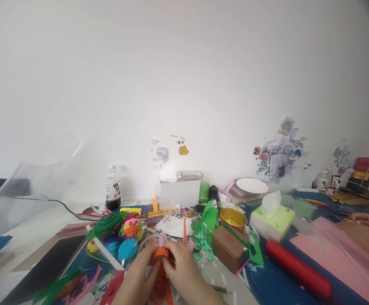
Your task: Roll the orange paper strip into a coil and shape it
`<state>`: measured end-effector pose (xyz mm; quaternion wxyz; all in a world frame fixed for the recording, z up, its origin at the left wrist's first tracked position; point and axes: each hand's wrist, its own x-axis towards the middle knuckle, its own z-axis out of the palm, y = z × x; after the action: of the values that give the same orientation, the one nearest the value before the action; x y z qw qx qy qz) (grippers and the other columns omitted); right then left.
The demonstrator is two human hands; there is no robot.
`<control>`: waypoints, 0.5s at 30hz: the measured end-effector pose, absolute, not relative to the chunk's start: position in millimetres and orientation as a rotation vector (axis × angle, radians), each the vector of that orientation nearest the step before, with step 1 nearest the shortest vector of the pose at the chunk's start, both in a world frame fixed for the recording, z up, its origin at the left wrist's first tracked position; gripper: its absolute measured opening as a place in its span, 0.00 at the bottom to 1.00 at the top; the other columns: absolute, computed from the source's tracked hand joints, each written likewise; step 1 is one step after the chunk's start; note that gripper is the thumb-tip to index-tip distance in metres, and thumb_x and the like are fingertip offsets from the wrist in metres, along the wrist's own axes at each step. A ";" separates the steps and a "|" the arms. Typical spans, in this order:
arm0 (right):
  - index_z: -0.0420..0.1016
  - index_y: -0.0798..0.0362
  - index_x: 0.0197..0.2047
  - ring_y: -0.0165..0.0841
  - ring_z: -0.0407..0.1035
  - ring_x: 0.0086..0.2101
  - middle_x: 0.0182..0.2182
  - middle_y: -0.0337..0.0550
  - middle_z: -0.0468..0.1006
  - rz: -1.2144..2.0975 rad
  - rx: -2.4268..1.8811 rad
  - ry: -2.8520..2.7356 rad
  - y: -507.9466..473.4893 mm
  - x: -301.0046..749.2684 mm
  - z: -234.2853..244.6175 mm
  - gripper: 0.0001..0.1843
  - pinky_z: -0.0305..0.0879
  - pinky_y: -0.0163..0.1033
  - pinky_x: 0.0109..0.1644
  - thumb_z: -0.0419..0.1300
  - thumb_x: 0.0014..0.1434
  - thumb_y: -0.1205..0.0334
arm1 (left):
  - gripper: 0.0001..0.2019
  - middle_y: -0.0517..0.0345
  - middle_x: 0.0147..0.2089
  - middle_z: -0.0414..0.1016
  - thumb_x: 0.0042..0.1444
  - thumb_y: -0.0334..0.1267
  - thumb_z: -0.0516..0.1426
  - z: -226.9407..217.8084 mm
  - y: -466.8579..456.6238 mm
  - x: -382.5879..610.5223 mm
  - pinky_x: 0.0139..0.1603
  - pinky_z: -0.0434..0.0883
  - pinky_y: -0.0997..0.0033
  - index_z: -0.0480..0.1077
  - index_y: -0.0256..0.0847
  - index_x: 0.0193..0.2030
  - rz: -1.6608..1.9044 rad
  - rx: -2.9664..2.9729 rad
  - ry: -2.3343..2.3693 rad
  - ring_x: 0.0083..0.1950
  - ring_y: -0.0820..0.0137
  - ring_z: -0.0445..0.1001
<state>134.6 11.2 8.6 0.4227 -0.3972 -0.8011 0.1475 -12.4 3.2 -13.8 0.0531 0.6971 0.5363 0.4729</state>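
Note:
Both my hands meet low in the middle of the view over a cluttered craft table. My left hand (139,277) and my right hand (184,271) pinch together around an orange corrugated paper coil (161,253), fingers curled on it. More orange strip (159,290) hangs below between my wrists. Finished paper pieces lie just beyond: a dark green coil (108,224), a teal one (128,250), and an orange-pink one (131,227).
Green scissors (203,248), a brown box (229,248), a gold tin (233,218), a tissue pack (271,220), a red roll (298,271) and pink sheet (337,258) lie right. Another person's hands (364,228) rest at far right. A drink bottle (113,188) and white box (180,190) stand behind.

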 end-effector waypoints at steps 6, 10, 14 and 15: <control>0.72 0.51 0.41 0.37 0.69 0.38 0.36 0.42 0.77 0.372 -0.932 -2.071 9.7 136.8 11.5 0.14 0.63 0.38 0.41 0.55 0.53 0.74 | 0.13 0.45 0.40 0.79 0.50 0.40 0.51 -11.2 1.0 -12.8 0.43 0.74 0.60 0.71 0.39 0.38 1.412 2.110 1.614 0.43 0.59 0.77; 0.72 0.52 0.40 0.36 0.70 0.37 0.35 0.42 0.77 0.369 -0.948 -2.061 11.2 135.8 9.5 0.14 0.64 0.37 0.41 0.56 0.51 0.76 | 0.11 0.49 0.39 0.79 0.49 0.40 0.52 -9.9 0.5 -12.6 0.41 0.74 0.63 0.72 0.41 0.37 1.419 2.102 1.601 0.41 0.61 0.77; 0.72 0.51 0.39 0.37 0.70 0.36 0.35 0.42 0.76 0.314 -0.960 -2.072 13.7 134.5 6.1 0.14 0.64 0.37 0.40 0.56 0.50 0.76 | 0.11 0.49 0.37 0.79 0.49 0.41 0.52 -10.5 0.9 -11.3 0.40 0.75 0.61 0.72 0.41 0.36 1.454 2.093 1.598 0.39 0.60 0.77; 0.72 0.52 0.39 0.37 0.70 0.36 0.34 0.42 0.76 0.295 -0.961 -2.075 14.2 134.0 5.4 0.14 0.64 0.37 0.39 0.55 0.50 0.76 | 0.12 0.48 0.37 0.79 0.50 0.41 0.51 -10.2 0.5 -10.6 0.41 0.74 0.61 0.72 0.41 0.36 1.453 2.097 1.606 0.40 0.59 0.77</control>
<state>134.0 14.2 5.4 0.4059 -0.3808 -0.8225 0.1171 -10.6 0.5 -10.2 0.0637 0.6942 0.5316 0.4811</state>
